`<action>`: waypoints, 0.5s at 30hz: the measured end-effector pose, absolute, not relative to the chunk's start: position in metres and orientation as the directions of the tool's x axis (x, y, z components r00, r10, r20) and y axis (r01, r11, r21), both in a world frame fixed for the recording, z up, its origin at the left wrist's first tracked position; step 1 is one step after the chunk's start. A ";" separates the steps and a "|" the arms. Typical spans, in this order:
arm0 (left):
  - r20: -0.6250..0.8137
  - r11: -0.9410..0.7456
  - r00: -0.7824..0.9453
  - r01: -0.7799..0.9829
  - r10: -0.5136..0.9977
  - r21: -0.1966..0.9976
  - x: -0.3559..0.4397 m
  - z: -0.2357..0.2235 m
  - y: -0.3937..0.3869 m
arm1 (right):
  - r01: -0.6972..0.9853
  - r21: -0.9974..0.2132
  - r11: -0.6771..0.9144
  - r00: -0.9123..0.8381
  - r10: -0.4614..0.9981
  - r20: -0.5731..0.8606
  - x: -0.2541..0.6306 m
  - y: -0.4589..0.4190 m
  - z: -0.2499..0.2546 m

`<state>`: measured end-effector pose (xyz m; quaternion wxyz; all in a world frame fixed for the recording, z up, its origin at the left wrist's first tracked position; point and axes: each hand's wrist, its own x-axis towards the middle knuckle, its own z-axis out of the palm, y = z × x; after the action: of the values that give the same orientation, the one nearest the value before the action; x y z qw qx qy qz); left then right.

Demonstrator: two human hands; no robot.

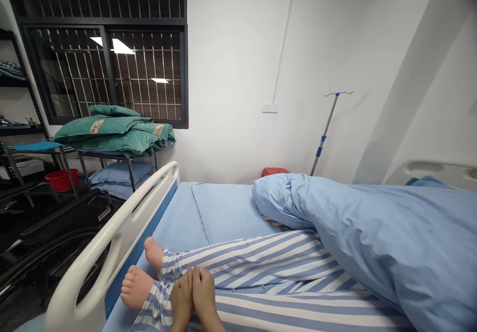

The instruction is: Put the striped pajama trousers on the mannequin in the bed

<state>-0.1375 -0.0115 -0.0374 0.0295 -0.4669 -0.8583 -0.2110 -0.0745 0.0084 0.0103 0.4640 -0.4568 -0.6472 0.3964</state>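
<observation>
My left hand (pixel 181 301) and my right hand (pixel 204 297) sit side by side on the striped blue-and-white trouser leg (pixel 238 312) of a figure lying on a hospital bed (pixel 223 212), close to the cuff. The fingers of both hands curl over the cloth. Two bare feet (pixel 136 287) stick out of the cuffs just left of my hands, and they look like a mannequin's. A light blue duvet (pixel 357 237) hides the figure's upper body, with only a small part of a hand (pixel 271 220) showing at its edge.
A white bed rail (pixel 112 232) runs along the left side, with a black wheelchair (pixel 48 237) beyond it. Green folded blankets (pixel 112 133) lie on a metal rack above a blue pillow (pixel 119 178). A drip stand (pixel 326 133) stands behind the bed.
</observation>
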 end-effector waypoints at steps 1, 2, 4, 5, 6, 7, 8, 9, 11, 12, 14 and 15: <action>0.199 0.485 -0.559 0.813 0.805 0.321 -0.137 -0.033 -0.012 | 0.213 -0.930 0.299 -0.178 0.948 0.263 -0.073 0.008 0.018; 0.130 0.497 -0.558 0.805 0.820 0.324 -0.137 -0.028 -0.013 | 0.198 -0.923 0.331 -0.201 0.935 0.292 -0.071 0.008 0.025; 0.070 0.513 -0.563 0.791 0.823 0.333 -0.135 -0.020 -0.015 | 0.174 -0.910 0.376 -0.213 0.917 0.338 -0.069 0.009 0.035; 0.067 0.512 -0.563 0.790 0.824 0.337 -0.134 -0.017 -0.015 | 0.167 -0.909 0.382 -0.208 0.915 0.347 -0.069 0.010 0.037; 0.072 0.508 -0.561 0.791 0.825 0.341 -0.132 -0.016 -0.015 | 0.163 -0.911 0.379 -0.201 0.916 0.346 -0.068 0.011 0.035; 0.084 0.506 -0.563 0.791 0.822 0.344 -0.131 -0.016 -0.016 | 0.163 -0.914 0.371 -0.200 0.920 0.338 -0.067 0.011 0.031; 0.099 0.506 -0.566 0.791 0.818 0.345 -0.131 -0.016 -0.016 | 0.170 -0.917 0.362 -0.197 0.924 0.328 -0.067 0.012 0.024; 0.115 0.504 -0.569 0.791 0.814 0.346 -0.130 -0.017 -0.015 | 0.184 -0.918 0.352 -0.191 0.929 0.318 -0.066 0.012 0.017; 0.135 0.503 -0.572 0.793 0.809 0.344 -0.130 -0.020 -0.015 | 0.224 -0.916 0.334 -0.172 0.938 0.300 -0.065 0.012 0.001; 0.138 0.505 -0.574 0.792 0.807 0.342 -0.130 -0.021 -0.015 | 0.245 -0.914 0.325 -0.162 0.943 0.292 -0.065 0.012 -0.006; 0.137 0.504 -0.572 0.794 0.809 0.339 -0.130 -0.022 -0.015 | 0.276 -0.909 0.314 -0.147 0.948 0.283 -0.065 0.013 -0.013; 0.141 0.500 -0.568 0.798 0.811 0.337 -0.130 -0.023 -0.015 | 0.280 -0.907 0.315 -0.149 0.947 0.283 -0.065 0.013 -0.015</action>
<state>-0.1303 -0.0150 -0.0225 -0.0176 -0.4645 -0.8658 -0.1851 -0.0646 0.0132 -0.0148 0.4620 -0.4606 -0.6664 0.3609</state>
